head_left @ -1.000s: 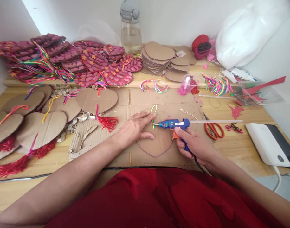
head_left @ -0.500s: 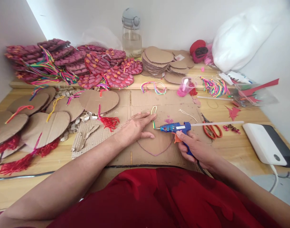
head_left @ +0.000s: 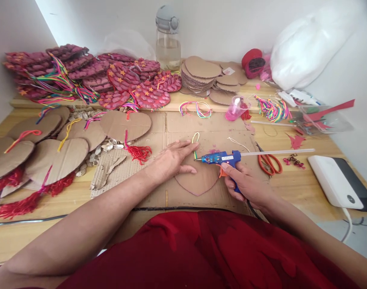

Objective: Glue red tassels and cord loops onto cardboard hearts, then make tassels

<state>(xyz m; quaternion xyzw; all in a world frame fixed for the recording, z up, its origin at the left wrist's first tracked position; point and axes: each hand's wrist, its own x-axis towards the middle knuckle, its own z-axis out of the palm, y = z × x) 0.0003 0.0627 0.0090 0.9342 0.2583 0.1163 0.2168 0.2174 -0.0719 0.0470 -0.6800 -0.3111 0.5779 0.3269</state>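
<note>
On the brown cardboard heart (head_left: 197,182) my left hand (head_left: 171,160) lies flat, its fingers stretched out and the thumb apart. The fingertips are beside a looped cord (head_left: 195,137), yellow at the top with green strands lower down. My right hand (head_left: 242,180) is wrapped around the handle of a blue glue gun (head_left: 222,157) with an orange trigger. Its metal nozzle points left and is at the lower end of the cord; whether it touches cannot be made out. A clear glue stick (head_left: 279,152) juts from the gun's rear.
Cardboard hearts with cords and red tassels (head_left: 57,160) lie left. Decorated pink pieces (head_left: 123,78), stacked cardboard shapes (head_left: 201,70) and a water bottle (head_left: 168,44) stand behind. Orange-handled scissors (head_left: 270,164) and a white device (head_left: 335,182) are right; a black cable (head_left: 183,208) runs in front.
The glue gun's nozzle has shifted slightly upward along the cord, and the glue stick's far end reaches a little farther right. My left hand stays in place; the whole view has shifted slightly.
</note>
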